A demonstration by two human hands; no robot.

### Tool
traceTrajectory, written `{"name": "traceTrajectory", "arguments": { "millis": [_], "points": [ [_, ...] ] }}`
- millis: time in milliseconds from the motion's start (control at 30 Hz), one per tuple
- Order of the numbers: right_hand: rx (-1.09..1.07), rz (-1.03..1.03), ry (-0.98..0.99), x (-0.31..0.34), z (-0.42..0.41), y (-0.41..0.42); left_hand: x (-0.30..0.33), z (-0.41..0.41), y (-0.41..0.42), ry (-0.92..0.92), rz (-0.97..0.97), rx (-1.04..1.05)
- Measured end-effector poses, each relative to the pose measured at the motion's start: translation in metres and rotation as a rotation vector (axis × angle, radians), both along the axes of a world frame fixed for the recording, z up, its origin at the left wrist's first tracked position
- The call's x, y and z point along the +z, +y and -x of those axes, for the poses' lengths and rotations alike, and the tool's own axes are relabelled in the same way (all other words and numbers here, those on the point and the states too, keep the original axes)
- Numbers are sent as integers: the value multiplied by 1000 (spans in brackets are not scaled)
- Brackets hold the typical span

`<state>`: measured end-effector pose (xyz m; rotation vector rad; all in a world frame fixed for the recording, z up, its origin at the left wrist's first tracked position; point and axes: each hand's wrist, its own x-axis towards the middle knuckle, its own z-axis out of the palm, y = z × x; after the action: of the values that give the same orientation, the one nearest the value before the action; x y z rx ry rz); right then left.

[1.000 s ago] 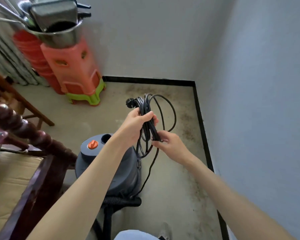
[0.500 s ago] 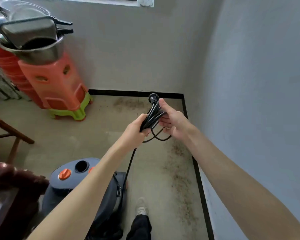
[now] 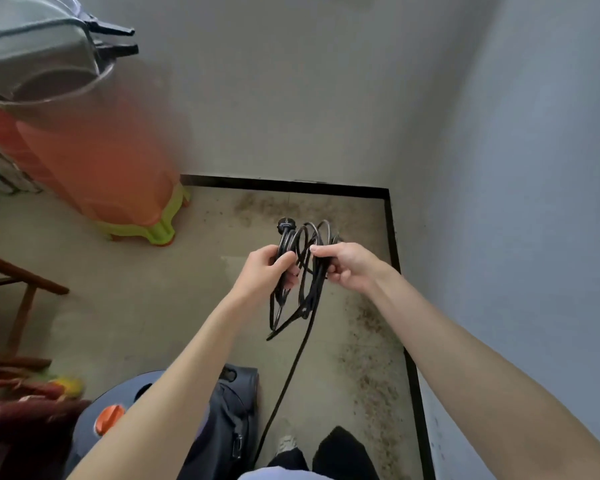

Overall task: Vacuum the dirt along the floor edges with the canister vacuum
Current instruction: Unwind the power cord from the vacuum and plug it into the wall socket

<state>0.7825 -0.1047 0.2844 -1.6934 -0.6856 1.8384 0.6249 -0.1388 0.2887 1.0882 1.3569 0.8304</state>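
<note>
A black coiled power cord hangs between my hands, its plug pointing up at the top left. My left hand grips the coil just below the plug. On the coil's right side, my right hand pinches several loops. One strand of cord runs down toward the grey canister vacuum, which stands on the floor under my left forearm and shows an orange knob. Brown dirt lies scattered along the black skirting on the right and near the far wall.
Stacked orange stools on a green one, with metal pans on top, stand at the left. A wooden chair leg and dark red furniture sit at the lower left. White walls meet in the corner ahead. My shoe is below.
The hands have moved apart on the cord and the loops have spread open, hanging lower. The view has tilted, with the vacuum now partly hidden under my left arm.
</note>
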Motion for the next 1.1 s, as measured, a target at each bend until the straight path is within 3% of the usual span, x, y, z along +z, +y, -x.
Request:
{"name": "traceTrajectory", "arguments": {
  "millis": [233, 667, 933, 1100],
  "points": [
    [74, 54, 16, -30, -17, 63, -7, 8, 79, 252, -133, 149],
    [386, 14, 87, -21, -8, 187, 16, 12, 174, 245, -283, 326],
    [201, -115, 177, 10, 50, 254, 16, 39, 220, 452, -284, 234],
    [179, -168, -65, 10, 81, 294, 12, 69, 255, 529, -293, 160]
  ]
}}
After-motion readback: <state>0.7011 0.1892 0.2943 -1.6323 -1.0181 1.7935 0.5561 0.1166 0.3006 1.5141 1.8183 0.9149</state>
